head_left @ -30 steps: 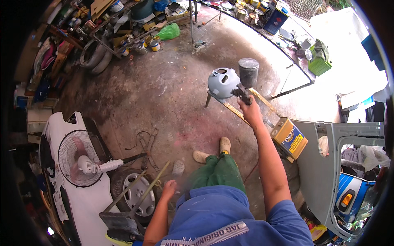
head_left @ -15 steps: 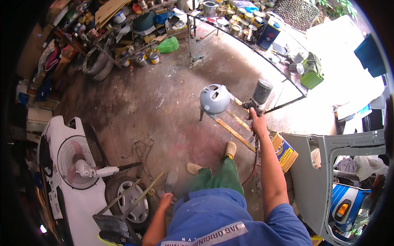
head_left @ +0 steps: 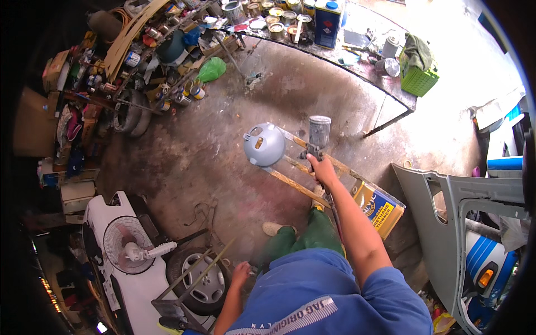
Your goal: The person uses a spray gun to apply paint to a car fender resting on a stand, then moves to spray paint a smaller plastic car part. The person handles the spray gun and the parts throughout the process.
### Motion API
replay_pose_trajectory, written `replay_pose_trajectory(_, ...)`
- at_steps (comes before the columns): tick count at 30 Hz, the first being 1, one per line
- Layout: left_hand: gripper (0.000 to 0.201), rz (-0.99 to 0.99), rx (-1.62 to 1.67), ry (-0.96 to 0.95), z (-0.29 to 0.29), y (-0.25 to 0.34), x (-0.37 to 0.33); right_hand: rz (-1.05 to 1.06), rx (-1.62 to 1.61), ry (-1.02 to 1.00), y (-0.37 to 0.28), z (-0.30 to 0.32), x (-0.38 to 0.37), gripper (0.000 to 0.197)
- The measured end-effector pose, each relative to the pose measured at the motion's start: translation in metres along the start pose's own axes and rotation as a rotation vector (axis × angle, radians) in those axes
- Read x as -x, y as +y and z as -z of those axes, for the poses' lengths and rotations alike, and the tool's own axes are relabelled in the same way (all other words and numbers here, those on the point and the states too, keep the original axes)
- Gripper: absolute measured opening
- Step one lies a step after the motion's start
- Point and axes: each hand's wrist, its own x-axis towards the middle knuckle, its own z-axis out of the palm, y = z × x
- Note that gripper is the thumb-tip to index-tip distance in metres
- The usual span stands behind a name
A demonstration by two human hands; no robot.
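Note:
My right hand point(head_left: 322, 169) grips the handle of a spray gun point(head_left: 316, 146) with a grey cup point(head_left: 319, 129) on top, held out in front of me. The gun sits just right of a round grey painted part point(head_left: 264, 144) that rests on a wooden ladder-like stand point(head_left: 296, 178). My left hand point(head_left: 241, 274) hangs low by my side, fingers loosely curled, holding nothing, just above a car wheel point(head_left: 204, 282). My green trousers and shoes point(head_left: 276, 228) show below the stand.
A yellow and blue tin point(head_left: 378, 205) stands by the stand's right end. A grey car panel point(head_left: 458, 223) leans at right. A white fan point(head_left: 131, 248) lies on a white panel at lower left. A cluttered bench point(head_left: 335, 44) with cans and a green basket point(head_left: 419, 81) curves across the back.
The view has shifted: the grey part, stand and spray gun now sit lower and nearer the middle. My right hand still holds the gun beside the part. My left hand stays low.

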Motion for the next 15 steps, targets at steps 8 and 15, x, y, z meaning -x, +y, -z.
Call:
replay_pose_trajectory(8, 0.041, 0.013, -0.062, 0.114, -0.049, 0.029, 0.017, 0.101, -0.139, 0.077, -0.047, 0.023, -0.036, 0.039)
replay_pose_trajectory(15, 0.036, -0.001, -0.113, 0.124, -0.056, 0.012, 0.02, 0.053, -0.033, -0.025, -0.065, 0.035, -0.039, 0.049)
